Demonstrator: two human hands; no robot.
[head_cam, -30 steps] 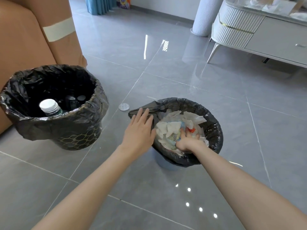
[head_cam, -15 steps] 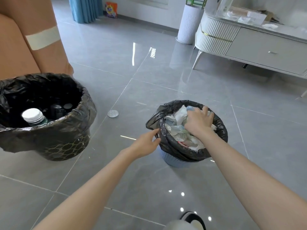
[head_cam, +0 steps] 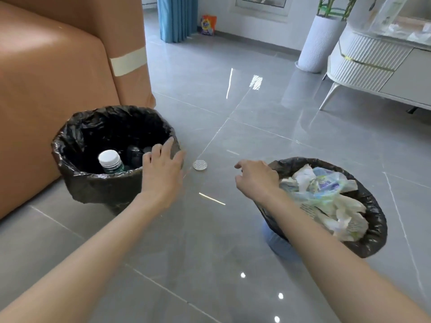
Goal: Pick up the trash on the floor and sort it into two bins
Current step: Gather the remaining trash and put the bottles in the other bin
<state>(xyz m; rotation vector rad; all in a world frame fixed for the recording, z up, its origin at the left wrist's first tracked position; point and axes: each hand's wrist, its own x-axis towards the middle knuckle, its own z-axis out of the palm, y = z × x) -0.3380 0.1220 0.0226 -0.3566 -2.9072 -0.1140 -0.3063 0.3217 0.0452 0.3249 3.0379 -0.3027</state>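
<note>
The left hand [head_cam: 161, 169] hangs with its fingers spread and straight, holding nothing, over the near right rim of the left bin [head_cam: 70, 145]; whether it touches the liner cannot be told. The right hand [head_cam: 256, 180] is empty too, its fingers loosely curled and apart, at the left rim of the right bin [head_cam: 373, 206].

Between the two hands a small round silver disc [head_cam: 200, 165] lies flat on the floor [head_cam: 256, 113], just beside the left hand's fingertips and apart from both bins.

The left bin is lined with a black bag. Inside stands a bottle [head_cam: 109, 160] with a white cap, and beside it are dark items [head_cam: 135, 155] too shadowed to name. The right bin, also lined in black, is heaped to the rim with crumpled white paper [head_cam: 345, 210] and a thin plastic wrapper [head_cam: 326, 185] with blue print.

The left bin stands just beside the orange-brown sofa [head_cam: 58, 78], which closes off that side. The grey glossy tiles run open between the bins and on toward the far wall. A white cabinet [head_cam: 373, 64] on slim legs and a white planter [head_cam: 319, 40] stand well apart at the far right, a blue curtain [head_cam: 177, 17] at the back.
</note>
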